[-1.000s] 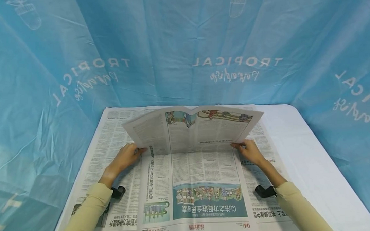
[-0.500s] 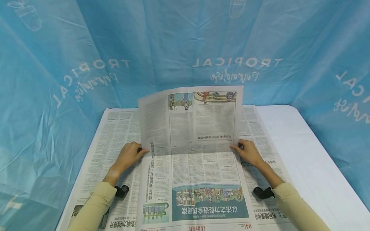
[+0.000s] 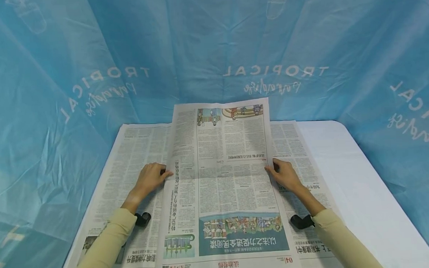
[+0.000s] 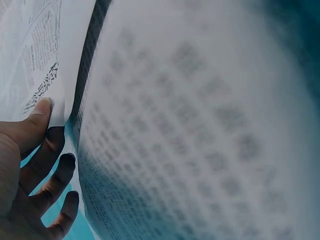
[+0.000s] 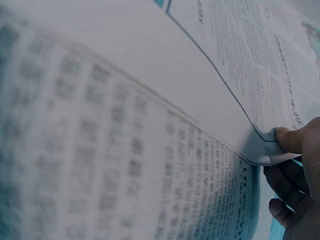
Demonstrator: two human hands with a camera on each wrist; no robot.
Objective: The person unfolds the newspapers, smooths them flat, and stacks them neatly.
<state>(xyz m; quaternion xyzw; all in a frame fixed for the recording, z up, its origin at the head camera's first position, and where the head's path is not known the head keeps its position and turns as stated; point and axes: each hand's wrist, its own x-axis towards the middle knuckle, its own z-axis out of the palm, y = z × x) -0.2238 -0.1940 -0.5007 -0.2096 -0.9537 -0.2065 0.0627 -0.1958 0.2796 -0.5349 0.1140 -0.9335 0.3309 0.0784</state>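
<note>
A newspaper page (image 3: 234, 196) with a blue illustrated box near its lower end lies in front of me, and its far part stands raised from a crosswise crease. My left hand (image 3: 150, 179) pinches the page's left edge, thumb on the printed face and fingers behind. At the opposite edge my right hand (image 3: 287, 174) pinches the sheet the same way. In the left wrist view the left thumb (image 4: 41, 111) presses on the paper (image 4: 65, 60) while the other fingers spread below. The right wrist view has the right thumb (image 5: 290, 140) on the sheet near its bend.
Other newspaper sheets (image 3: 126, 153) are spread beneath the held page on a white table (image 3: 358, 176). Blue printed curtains (image 3: 204, 51) hang behind and at both sides. A black wrist device (image 3: 302, 221) sits by the right sleeve, and another (image 3: 143, 219) by the left.
The far half of the page, folded toward me a second ago, has swung up and away, flattening out. Both hands keep their hold on the side edges almost in place.
</note>
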